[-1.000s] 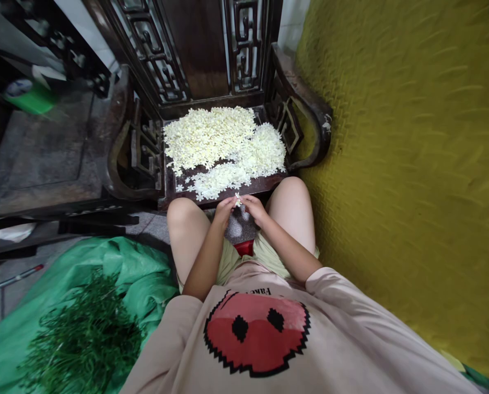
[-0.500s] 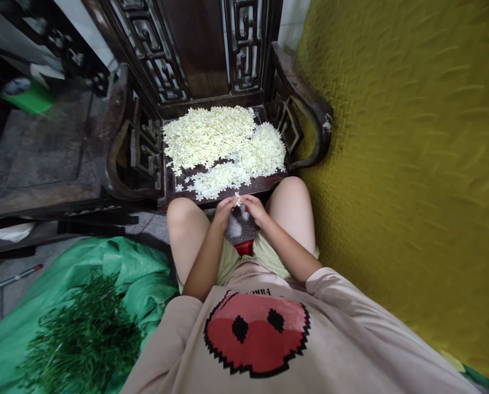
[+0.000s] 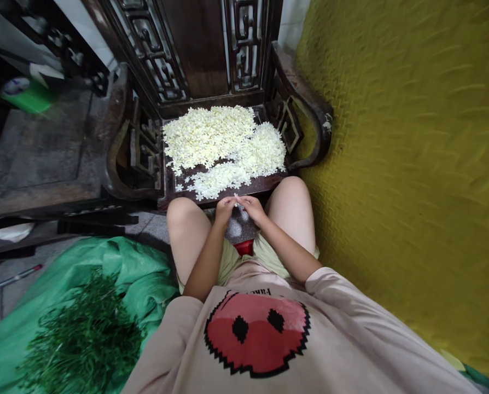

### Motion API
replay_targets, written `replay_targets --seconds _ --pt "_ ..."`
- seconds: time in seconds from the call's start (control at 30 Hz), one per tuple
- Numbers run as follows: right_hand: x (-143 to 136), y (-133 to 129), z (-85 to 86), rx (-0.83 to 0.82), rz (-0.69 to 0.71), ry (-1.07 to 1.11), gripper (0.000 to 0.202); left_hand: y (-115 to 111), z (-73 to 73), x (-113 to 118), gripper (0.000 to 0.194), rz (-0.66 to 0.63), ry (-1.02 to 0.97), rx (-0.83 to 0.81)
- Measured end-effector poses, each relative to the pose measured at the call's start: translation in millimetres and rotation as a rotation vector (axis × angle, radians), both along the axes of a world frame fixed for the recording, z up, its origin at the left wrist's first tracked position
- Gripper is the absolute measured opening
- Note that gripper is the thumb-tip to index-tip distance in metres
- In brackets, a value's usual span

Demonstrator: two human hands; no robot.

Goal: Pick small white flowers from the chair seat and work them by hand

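Observation:
My left hand (image 3: 225, 210) and my right hand (image 3: 252, 208) meet between my knees, just in front of a dark carved wooden chair (image 3: 306, 104). Both pinch one small white flower (image 3: 237, 201) between their fingertips. On the chair seat lies a wide spread of several white flowers (image 3: 223, 145), heaped at the back and thinner toward the front edge.
A yellow textured mat (image 3: 408, 164) covers the right side. At lower left a green sheet (image 3: 117, 262) carries a pile of green stems (image 3: 80, 339). A dark wooden table (image 3: 39, 158) stands to the left, with a green object (image 3: 27, 96) behind it.
Both hands have crept slightly up toward the chair's front edge, still pinching the flower. Nothing else has moved.

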State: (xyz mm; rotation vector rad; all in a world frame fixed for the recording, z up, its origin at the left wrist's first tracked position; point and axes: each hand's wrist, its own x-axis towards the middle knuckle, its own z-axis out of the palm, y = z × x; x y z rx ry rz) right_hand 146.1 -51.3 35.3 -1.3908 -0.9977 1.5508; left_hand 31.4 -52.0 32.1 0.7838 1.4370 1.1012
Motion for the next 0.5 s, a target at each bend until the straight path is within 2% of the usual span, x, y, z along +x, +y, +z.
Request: replay_targets --seconds 0.37,0.5 --pt "-3 1 -10.8 -0.001 -0.12 -0.044 0.035 0 -2.4 5 0.014 0.083 -0.01 -0.03" --pt "0 4 -14.7 -0.089 -0.217 -0.046 0.035 1 -6.3 4 0.016 0.165 -0.058 -0.07"
